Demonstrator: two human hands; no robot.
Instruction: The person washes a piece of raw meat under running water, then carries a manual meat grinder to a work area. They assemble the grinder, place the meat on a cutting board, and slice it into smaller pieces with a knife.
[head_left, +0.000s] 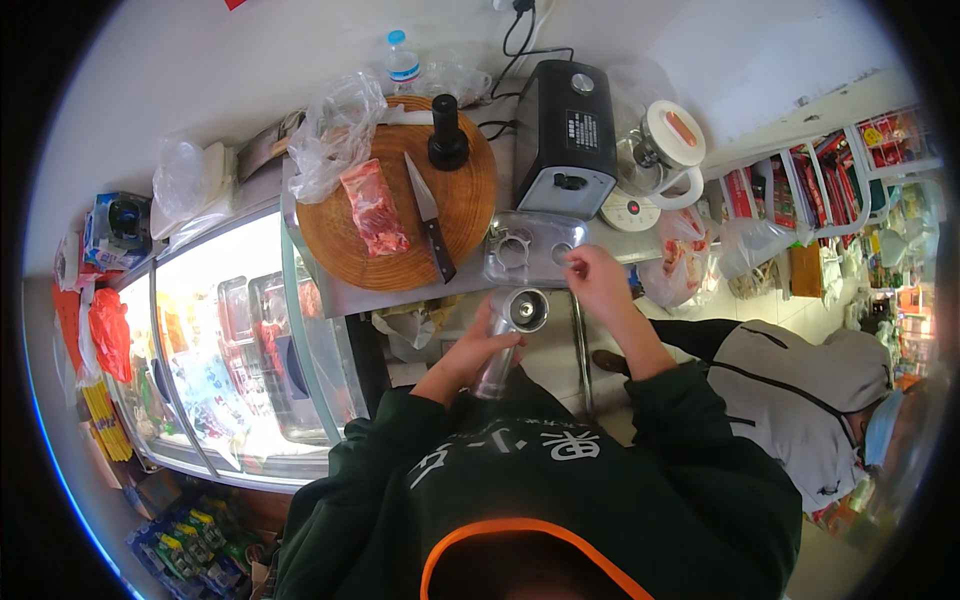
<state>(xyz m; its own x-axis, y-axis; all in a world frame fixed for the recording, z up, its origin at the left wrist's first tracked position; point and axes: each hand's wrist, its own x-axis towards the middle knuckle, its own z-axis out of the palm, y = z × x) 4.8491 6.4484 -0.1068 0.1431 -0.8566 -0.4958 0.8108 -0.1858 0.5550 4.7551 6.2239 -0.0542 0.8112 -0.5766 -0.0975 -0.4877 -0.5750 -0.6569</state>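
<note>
My left hand (478, 349) is wrapped around a metal meat grinder head (501, 367), its round mouth facing up with a shaft end visible inside. My right hand (600, 279) is over the right end of a shallow metal tray (536, 223), thumb and fingers drawn together. Its fingertips meet the edge of a small round disc (561, 253); whether they grip it or only touch it is unclear. A notched metal ring (514, 247) lies in the tray's left part. Behind the tray stands a black electric grinder body (568, 135), its front socket bare.
Left of the tray, a round wooden chopping board (469, 202) bears raw meat (375, 210), a knife (429, 214), a black pusher (447, 135) and a plastic bag (337, 135). A glass kettle (671, 146) stands right. A person in grey (787, 382) is at my right.
</note>
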